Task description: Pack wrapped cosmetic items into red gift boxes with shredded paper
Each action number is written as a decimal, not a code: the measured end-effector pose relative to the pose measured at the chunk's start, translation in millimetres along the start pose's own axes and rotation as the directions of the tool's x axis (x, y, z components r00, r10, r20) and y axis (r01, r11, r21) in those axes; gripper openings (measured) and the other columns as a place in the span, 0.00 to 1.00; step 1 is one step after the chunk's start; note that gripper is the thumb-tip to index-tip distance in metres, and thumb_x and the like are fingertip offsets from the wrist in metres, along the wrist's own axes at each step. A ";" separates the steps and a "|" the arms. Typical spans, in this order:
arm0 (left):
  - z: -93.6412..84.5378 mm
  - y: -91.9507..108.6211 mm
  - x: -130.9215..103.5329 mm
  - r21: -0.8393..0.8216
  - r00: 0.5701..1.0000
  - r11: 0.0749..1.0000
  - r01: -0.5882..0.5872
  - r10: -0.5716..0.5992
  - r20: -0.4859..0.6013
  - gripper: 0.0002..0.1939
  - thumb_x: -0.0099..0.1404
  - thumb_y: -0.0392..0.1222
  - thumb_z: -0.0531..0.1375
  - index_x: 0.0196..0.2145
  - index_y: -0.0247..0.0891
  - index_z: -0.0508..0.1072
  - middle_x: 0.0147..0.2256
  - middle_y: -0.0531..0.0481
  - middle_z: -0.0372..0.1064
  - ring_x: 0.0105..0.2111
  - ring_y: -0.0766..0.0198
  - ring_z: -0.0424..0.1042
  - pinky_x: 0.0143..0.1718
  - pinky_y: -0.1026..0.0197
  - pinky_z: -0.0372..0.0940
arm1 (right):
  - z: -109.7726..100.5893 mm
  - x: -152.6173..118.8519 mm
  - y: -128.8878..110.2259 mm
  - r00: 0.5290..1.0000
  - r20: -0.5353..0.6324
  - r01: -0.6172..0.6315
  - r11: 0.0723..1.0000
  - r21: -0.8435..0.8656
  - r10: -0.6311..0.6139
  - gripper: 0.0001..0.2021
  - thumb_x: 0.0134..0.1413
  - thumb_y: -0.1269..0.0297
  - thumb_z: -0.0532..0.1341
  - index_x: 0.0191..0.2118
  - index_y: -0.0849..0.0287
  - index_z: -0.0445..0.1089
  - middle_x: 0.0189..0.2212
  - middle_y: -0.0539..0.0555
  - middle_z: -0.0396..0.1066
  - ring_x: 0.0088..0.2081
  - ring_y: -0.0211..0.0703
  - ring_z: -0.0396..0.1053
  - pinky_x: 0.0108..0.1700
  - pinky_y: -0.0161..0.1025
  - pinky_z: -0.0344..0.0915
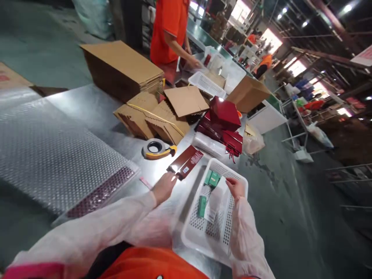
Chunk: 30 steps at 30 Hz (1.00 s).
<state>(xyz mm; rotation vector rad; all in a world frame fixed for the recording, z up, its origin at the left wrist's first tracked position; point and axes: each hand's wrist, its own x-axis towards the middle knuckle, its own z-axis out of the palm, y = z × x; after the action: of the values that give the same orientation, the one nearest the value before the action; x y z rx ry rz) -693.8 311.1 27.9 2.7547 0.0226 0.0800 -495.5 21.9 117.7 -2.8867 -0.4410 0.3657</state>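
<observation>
From where I stand, the left hand (pixel 164 188) pinches the near end of one flat, glossy brown-red carton (pixel 187 162), pale print and a small white label on its face, lying above the metal table (pixel 136 149). The right hand (pixel 236 188) pinches one white slip (pixel 216 198) over one perforated white basket (pixel 188 237); three green boxes (pixel 202 206) sit inside. One tape dispenser (pixel 158 149) lies beyond the left hand.
</observation>
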 end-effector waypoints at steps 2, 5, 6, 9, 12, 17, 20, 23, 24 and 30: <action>1.2 44.4 35.8 -0.081 0.984 0.981 -0.175 0.177 0.024 0.19 0.67 0.28 0.49 0.51 0.33 0.72 0.49 0.37 0.69 0.51 0.52 0.66 0.54 0.51 0.63 | 22.8 7.3 6.7 0.997 0.057 0.051 0.999 -0.005 -0.051 0.14 0.55 0.68 0.62 0.47 0.59 0.77 0.46 0.57 0.79 0.48 0.49 0.76 0.51 0.45 0.71; 14.6 117.1 94.5 -0.119 0.956 0.974 -0.193 0.214 0.203 0.19 0.69 0.29 0.49 0.54 0.34 0.69 0.49 0.39 0.70 0.51 0.54 0.67 0.53 0.55 0.65 | 48.7 16.3 7.9 0.988 0.121 0.104 0.993 -0.054 -0.097 0.23 0.50 0.70 0.66 0.53 0.53 0.74 0.55 0.54 0.74 0.56 0.49 0.70 0.58 0.44 0.66; 22.1 136.7 112.8 -0.100 0.951 0.984 -0.146 0.167 0.259 0.21 0.69 0.29 0.48 0.57 0.33 0.67 0.51 0.38 0.69 0.52 0.54 0.67 0.52 0.55 0.65 | 53.1 16.9 11.0 0.988 0.130 0.093 0.992 -0.086 -0.081 0.25 0.49 0.71 0.66 0.55 0.53 0.72 0.57 0.56 0.72 0.57 0.51 0.69 0.59 0.47 0.64; 48.1 170.6 155.0 -0.010 0.946 1.000 -0.006 0.009 0.324 0.27 0.70 0.29 0.44 0.64 0.31 0.60 0.58 0.29 0.64 0.54 0.48 0.68 0.49 0.51 0.67 | 56.6 10.9 32.1 0.989 0.146 0.007 0.984 -0.177 0.019 0.25 0.51 0.71 0.64 0.57 0.54 0.70 0.56 0.62 0.72 0.56 0.57 0.70 0.58 0.56 0.61; 72.1 174.5 174.4 0.044 0.932 0.997 0.070 -0.081 0.353 0.29 0.70 0.30 0.46 0.66 0.38 0.61 0.64 0.28 0.56 0.61 0.38 0.61 0.53 0.41 0.65 | 56.0 -0.4 58.7 0.982 0.181 -0.016 0.979 -0.201 0.053 0.26 0.52 0.68 0.63 0.58 0.53 0.68 0.56 0.61 0.72 0.56 0.56 0.70 0.58 0.54 0.61; 96.0 167.8 164.0 0.032 0.912 0.993 0.110 -0.114 0.394 0.33 0.67 0.33 0.53 0.69 0.44 0.57 0.69 0.32 0.46 0.66 0.28 0.49 0.59 0.33 0.57 | 68.3 -7.2 78.3 0.991 0.133 0.047 0.990 -0.134 -0.029 0.26 0.57 0.63 0.59 0.61 0.52 0.65 0.59 0.59 0.68 0.59 0.53 0.68 0.56 0.48 0.65; 98.5 169.9 149.6 0.000 0.908 0.995 0.099 -0.090 0.408 0.34 0.67 0.32 0.54 0.69 0.46 0.55 0.66 0.34 0.53 0.64 0.33 0.55 0.55 0.41 0.63 | 83.4 -1.4 76.5 0.992 0.062 0.117 0.988 -0.100 -0.111 0.27 0.56 0.64 0.59 0.62 0.54 0.65 0.59 0.61 0.69 0.58 0.54 0.68 0.53 0.47 0.67; 93.2 173.1 146.3 -0.021 0.889 0.992 0.127 -0.104 0.445 0.40 0.64 0.33 0.60 0.70 0.47 0.51 0.65 0.35 0.54 0.62 0.38 0.58 0.54 0.45 0.66 | 94.9 5.0 69.6 0.992 0.049 0.127 0.977 -0.170 -0.120 0.33 0.52 0.71 0.58 0.66 0.53 0.60 0.63 0.61 0.63 0.60 0.56 0.64 0.52 0.47 0.67; 89.7 174.2 147.9 -0.015 0.882 0.988 0.153 -0.129 0.453 0.44 0.62 0.34 0.63 0.71 0.46 0.48 0.67 0.33 0.50 0.63 0.37 0.57 0.55 0.45 0.66 | 96.2 7.0 66.6 0.989 0.068 0.141 0.968 -0.208 -0.130 0.36 0.50 0.74 0.57 0.67 0.52 0.58 0.66 0.60 0.60 0.63 0.56 0.61 0.54 0.48 0.66; 51.2 189.1 146.1 -0.042 0.847 0.953 0.299 -0.244 0.473 0.28 0.66 0.28 0.53 0.64 0.25 0.59 0.57 0.24 0.64 0.59 0.42 0.67 0.55 0.46 0.66 | 72.8 28.3 38.8 0.893 0.317 0.421 0.839 -0.343 -0.319 0.48 0.40 0.83 0.57 0.70 0.44 0.52 0.71 0.56 0.50 0.68 0.55 0.53 0.63 0.52 0.58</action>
<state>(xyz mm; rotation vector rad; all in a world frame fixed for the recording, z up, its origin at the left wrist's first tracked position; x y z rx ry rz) -544.1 120.6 59.4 2.5537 0.2711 -0.6351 -478.7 5.9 33.6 -3.0395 -1.2422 0.6357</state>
